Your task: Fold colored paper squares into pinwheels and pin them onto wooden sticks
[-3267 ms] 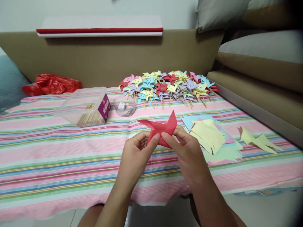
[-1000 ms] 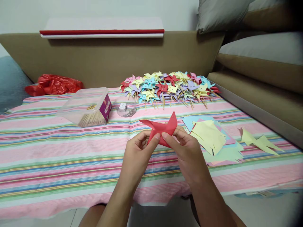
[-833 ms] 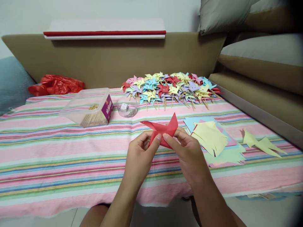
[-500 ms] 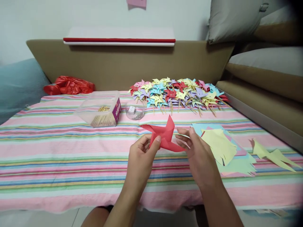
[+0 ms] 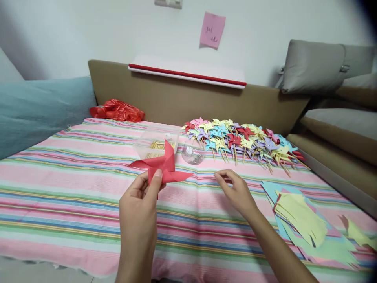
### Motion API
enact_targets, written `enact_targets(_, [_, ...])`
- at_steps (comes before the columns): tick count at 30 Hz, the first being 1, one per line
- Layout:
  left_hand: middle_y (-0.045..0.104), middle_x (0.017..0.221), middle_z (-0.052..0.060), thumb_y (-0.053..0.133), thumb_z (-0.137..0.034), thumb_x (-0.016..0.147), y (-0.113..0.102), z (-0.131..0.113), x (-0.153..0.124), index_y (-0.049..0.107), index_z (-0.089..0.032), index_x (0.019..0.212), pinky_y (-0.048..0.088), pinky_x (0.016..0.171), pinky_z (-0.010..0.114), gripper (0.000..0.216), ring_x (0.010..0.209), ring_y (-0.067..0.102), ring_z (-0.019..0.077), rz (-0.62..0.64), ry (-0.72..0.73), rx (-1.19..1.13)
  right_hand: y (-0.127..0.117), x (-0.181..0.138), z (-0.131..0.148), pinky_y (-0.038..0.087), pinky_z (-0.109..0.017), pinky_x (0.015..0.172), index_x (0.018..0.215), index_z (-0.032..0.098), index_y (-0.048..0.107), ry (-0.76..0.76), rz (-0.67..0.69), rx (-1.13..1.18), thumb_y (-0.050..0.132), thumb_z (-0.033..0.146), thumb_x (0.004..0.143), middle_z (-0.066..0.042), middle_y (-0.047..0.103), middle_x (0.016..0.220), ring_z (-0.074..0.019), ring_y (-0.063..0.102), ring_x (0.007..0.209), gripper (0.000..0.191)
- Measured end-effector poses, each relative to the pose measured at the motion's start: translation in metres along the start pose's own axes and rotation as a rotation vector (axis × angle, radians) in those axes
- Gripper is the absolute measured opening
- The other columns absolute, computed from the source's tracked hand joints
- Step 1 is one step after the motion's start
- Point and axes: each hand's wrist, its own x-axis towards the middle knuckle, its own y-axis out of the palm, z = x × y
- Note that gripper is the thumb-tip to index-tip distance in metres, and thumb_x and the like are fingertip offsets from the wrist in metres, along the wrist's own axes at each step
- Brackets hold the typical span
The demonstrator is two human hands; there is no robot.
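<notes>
A red paper pinwheel (image 5: 168,164) with its blades folded inward is pinched at its middle by my left hand (image 5: 140,200), thumb in front and fingers behind. Off to the right, my right hand (image 5: 235,192) hovers above the striped cloth, apart from the pinwheel. Its thumb and fingers are loosely curved, tips near each other, with nothing visible between them. Beyond the hands is a clear round container (image 5: 193,154) holding small metal pieces. The clear plastic box (image 5: 144,137) of wooden sticks stands just behind the pinwheel, partly hidden by it.
Finished pinwheels on sticks (image 5: 235,139) are heaped at the back right. Cut coloured paper sheets (image 5: 300,216) lie stacked on the right, near a loose yellow piece (image 5: 359,234). A red plastic bag (image 5: 118,111) sits at the back left. Cushions (image 5: 338,133) border the right side.
My right hand has let go of the pinwheel's blade and moved away from it. My left hand has shifted left with the pinwheel. The view has turned left and tilted up.
</notes>
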Motion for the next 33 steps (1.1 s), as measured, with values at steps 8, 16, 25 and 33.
enact_targets(8, [0.073, 0.085, -0.001, 0.079, -0.044, 0.079, -0.030, -0.009, 0.001, 0.076, -0.024, 0.090, 0.051, 0.075, 0.028, 0.023, 0.083, 0.063, 0.0187, -0.096, -0.060, -0.075, 0.042, 0.151, 0.009, 0.050, -0.041, 0.096, 0.098, 0.018, 0.070, -0.112, 0.377, -0.436, 0.059, 0.027, 0.096, -0.008, 0.073, 0.108, -0.0217, 0.067, 0.102, 0.015])
enact_targets(16, [0.065, 0.072, -0.002, 0.076, -0.045, 0.081, -0.059, -0.017, 0.004, 0.073, -0.027, 0.087, 0.045, 0.057, 0.026, 0.019, 0.068, 0.056, 0.0168, -0.156, -0.057, -0.034, 0.082, 0.195, -0.004, 0.058, -0.040, 0.085, 0.118, 0.017, 0.066, -0.023, 0.812, -0.808, 0.063, 0.036, 0.096, -0.007, 0.065, 0.123, -0.0240, 0.066, 0.102, 0.029])
enact_targets(25, [0.070, 0.076, -0.001, 0.080, -0.046, 0.076, -0.056, -0.010, 0.007, 0.075, -0.023, 0.094, 0.050, 0.064, 0.026, 0.030, 0.074, 0.061, 0.0172, -0.203, -0.065, -0.097, 0.100, 0.201, -0.012, 0.057, -0.043, 0.089, 0.122, 0.016, 0.063, -0.010, 0.879, -1.082, 0.063, 0.035, 0.096, -0.010, 0.064, 0.125, -0.0234, 0.066, 0.106, 0.032])
enact_targets(33, [0.074, 0.088, 0.001, 0.080, -0.045, 0.077, -0.047, -0.009, 0.007, 0.075, -0.022, 0.098, 0.051, 0.064, 0.025, 0.031, 0.086, 0.065, 0.0194, -0.131, -0.134, -0.144, 0.097, 0.194, 0.005, 0.057, -0.043, 0.088, 0.123, 0.017, 0.062, -0.086, 0.761, -1.110, 0.063, 0.035, 0.097, -0.010, 0.064, 0.124, -0.0224, 0.066, 0.104, 0.033])
